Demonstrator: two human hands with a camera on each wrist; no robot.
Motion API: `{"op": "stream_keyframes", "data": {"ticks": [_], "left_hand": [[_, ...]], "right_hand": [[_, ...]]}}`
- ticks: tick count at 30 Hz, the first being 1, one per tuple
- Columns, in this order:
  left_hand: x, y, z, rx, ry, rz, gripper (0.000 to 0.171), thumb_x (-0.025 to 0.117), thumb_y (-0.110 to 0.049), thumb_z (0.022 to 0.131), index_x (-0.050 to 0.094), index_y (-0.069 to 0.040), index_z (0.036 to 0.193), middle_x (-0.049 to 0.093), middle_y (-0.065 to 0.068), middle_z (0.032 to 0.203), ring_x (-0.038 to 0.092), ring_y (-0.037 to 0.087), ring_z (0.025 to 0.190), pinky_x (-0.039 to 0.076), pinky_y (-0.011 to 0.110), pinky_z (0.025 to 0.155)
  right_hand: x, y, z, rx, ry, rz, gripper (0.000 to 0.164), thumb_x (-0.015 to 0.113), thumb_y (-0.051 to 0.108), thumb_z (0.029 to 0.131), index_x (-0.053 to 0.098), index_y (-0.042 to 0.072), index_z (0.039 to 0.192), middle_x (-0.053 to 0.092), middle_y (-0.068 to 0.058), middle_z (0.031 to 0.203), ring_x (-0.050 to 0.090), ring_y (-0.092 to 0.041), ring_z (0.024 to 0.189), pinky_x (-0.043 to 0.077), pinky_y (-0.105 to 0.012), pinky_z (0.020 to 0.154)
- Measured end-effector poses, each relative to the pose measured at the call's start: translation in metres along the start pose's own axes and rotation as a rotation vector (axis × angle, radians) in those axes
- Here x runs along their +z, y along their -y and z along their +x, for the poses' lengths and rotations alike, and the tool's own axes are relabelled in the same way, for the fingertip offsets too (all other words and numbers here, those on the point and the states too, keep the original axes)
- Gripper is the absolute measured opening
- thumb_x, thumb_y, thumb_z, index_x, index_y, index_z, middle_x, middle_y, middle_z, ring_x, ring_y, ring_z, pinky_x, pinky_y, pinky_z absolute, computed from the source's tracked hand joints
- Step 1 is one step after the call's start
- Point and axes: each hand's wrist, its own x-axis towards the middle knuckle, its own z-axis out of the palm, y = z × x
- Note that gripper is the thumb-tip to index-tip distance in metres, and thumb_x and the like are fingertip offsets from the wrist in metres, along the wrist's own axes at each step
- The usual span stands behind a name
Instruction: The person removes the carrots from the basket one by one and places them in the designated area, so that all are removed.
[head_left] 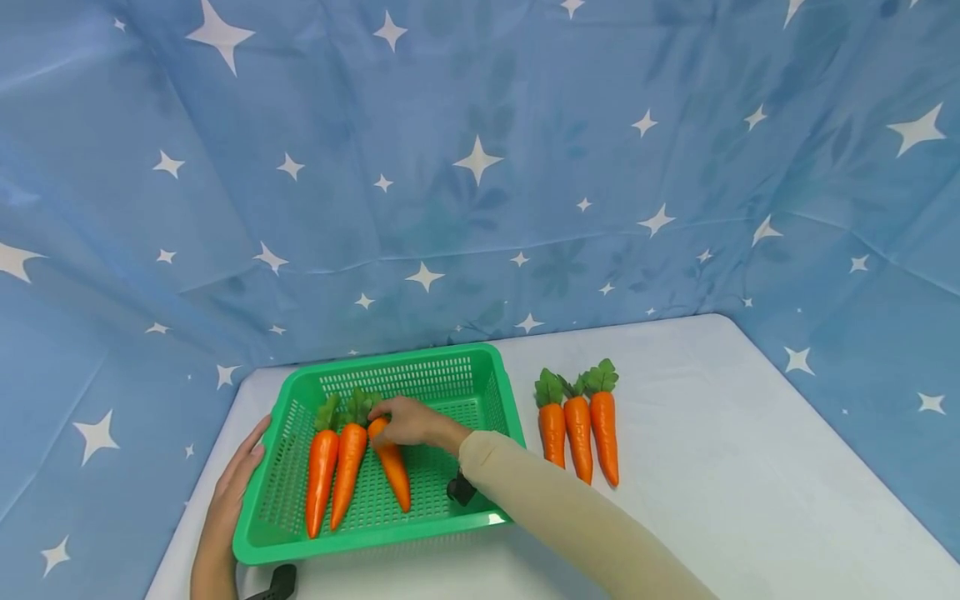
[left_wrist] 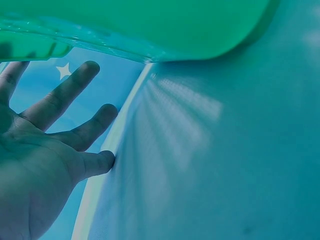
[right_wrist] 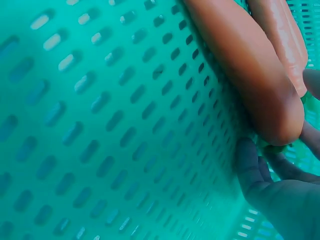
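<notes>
A green plastic basket [head_left: 367,547] with perforated walls stands on the white table. Three orange carrots with green leafy tops lie inside it: the left carrot [head_left: 321,483], the middle carrot [head_left: 348,475] and the right carrot [head_left: 394,477]. My right hand [head_left: 412,422] reaches into the basket and holds the right carrot by its leafy end; in the right wrist view its fingers [right_wrist: 248,167] curl around that end, whose leaves are mostly hidden. My left hand [head_left: 225,500] rests along the basket's left side, fingers extended. In the left wrist view its fingers [left_wrist: 62,95] are spread below the basket rim.
To the basket's right, three more carrots [head_left: 579,437] lie side by side on the table [head_left: 720,467], leaves toward the back. My right sleeve [head_left: 570,517] crosses the basket's front right corner. A blue star-patterned cloth [head_left: 450,217] hangs behind the table.
</notes>
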Motion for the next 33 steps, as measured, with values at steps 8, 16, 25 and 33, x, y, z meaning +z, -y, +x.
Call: {"op": "stream_keyframes", "data": {"ticks": [8, 16, 25, 33], "left_hand": [[-0.0016, 0.0008, -0.0003, -0.006, -0.004, 0.006, 0.054, 0.032, -0.027, 0.121, 0.023, -0.019, 0.174, 0.05, -0.017, 0.151, 0.063, 0.005, 0.115, 0.058, 0.025, 0.087], [-0.0013, 0.0009, 0.0008, -0.018, -0.015, 0.004, 0.055, 0.032, -0.026, 0.121, 0.021, -0.015, 0.173, 0.051, -0.018, 0.149, 0.063, 0.006, 0.114, 0.058, 0.025, 0.085], [-0.0011, 0.0008, 0.0014, -0.016, -0.014, 0.014, 0.055, 0.032, -0.027, 0.121, 0.02, -0.015, 0.174, 0.048, -0.019, 0.15, 0.061, 0.004, 0.117, 0.057, 0.024, 0.087], [-0.0005, -0.0007, 0.0, -0.046, -0.034, 0.044, 0.057, 0.034, -0.032, 0.12, 0.021, -0.018, 0.174, 0.045, -0.02, 0.152, 0.059, 0.002, 0.119, 0.055, 0.022, 0.089]], "right_hand": [[0.0029, 0.0001, 0.0021, 0.004, -0.009, -0.039, 0.053, 0.082, 0.006, 0.094, 0.068, 0.011, 0.144, 0.066, -0.007, 0.128, 0.06, -0.017, 0.093, 0.053, -0.035, 0.078], [0.0027, -0.0015, 0.003, -0.011, -0.015, -0.078, 0.053, 0.08, 0.001, 0.094, 0.067, 0.007, 0.145, 0.068, -0.008, 0.12, 0.059, -0.017, 0.089, 0.053, -0.032, 0.076], [0.0, 0.0016, 0.0032, -0.006, -0.024, -0.109, 0.052, 0.078, -0.003, 0.093, 0.068, 0.005, 0.143, 0.068, -0.007, 0.111, 0.058, -0.018, 0.086, 0.053, -0.031, 0.073], [-0.002, 0.005, 0.0027, 0.001, -0.037, -0.127, 0.052, 0.079, -0.002, 0.092, 0.068, 0.006, 0.142, 0.067, -0.006, 0.112, 0.057, -0.018, 0.086, 0.052, -0.031, 0.073]]}}
